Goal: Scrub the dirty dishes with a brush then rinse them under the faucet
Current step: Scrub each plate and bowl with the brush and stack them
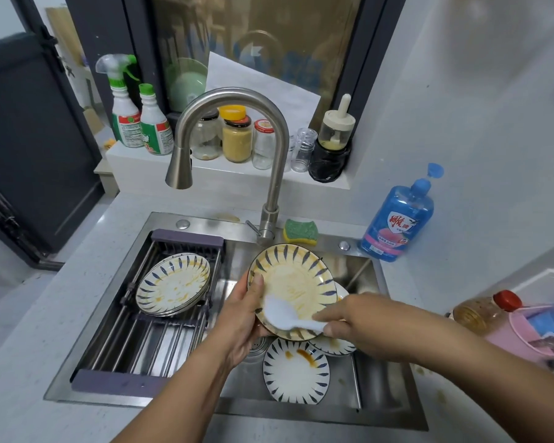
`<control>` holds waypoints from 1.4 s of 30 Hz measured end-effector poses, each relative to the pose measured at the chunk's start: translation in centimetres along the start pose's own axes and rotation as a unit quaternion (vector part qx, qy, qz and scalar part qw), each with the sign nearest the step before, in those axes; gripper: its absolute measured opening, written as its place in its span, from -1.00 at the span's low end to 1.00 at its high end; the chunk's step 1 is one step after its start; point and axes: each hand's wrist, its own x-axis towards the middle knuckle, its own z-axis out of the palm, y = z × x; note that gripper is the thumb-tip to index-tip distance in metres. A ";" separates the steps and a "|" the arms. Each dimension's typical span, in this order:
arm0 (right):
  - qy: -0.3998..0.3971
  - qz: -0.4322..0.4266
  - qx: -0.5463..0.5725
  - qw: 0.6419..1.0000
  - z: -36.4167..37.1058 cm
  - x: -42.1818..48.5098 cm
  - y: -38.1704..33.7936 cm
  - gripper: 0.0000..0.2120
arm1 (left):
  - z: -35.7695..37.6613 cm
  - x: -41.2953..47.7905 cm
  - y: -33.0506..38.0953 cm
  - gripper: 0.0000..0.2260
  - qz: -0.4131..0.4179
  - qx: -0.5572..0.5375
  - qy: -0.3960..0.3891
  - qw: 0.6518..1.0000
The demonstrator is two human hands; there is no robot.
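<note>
Pink tub point(522, 332) cut by right edge; brush point(283, 314) bristles hidden.

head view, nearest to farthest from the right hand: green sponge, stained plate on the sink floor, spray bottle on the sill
1. Stained plate, on the sink floor just below the right hand, which grips the brush.
2. Green sponge, on the sink ledge right of the faucet base.
3. Spray bottle, far left on the sill.

A drying rack point(147, 346) bearing a stack of plates point(173, 284) spans the sink point(317, 415) on its left side, loose plates point(296, 375) lie in the basin to its right beneath a raised plate point(293, 276), and behind, left to right, stand faucet point(277, 155), sponge point(300, 231) and dish soap bottle point(397, 219).
</note>
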 end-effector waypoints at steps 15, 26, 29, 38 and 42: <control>0.215 0.013 0.122 0.969 -0.8 2.8 -0.3 -0.71 | 0.1 0.0 1.3 -0.57 -0.021 -0.058 -0.024 0.998; 0.228 0.084 0.444 0.862 -1.3 3.6 1.3 -0.76 | -0.9 -0.4 4.3 -0.43 -0.095 -0.065 -0.042 0.992; 0.178 0.083 0.559 0.806 -1.3 4.1 0.8 -0.93 | -0.7 -0.7 4.7 -0.42 -0.111 -0.046 -0.052 0.991; 0.092 0.143 0.673 0.720 -2.4 5.9 1.7 -0.77 | -0.6 -2.8 6.7 -0.26 0.143 0.496 -0.145 0.844; 0.068 0.163 0.682 0.710 -2.5 6.1 1.2 -0.67 | 1.9 -3.5 4.9 -0.28 0.301 0.655 -0.167 0.672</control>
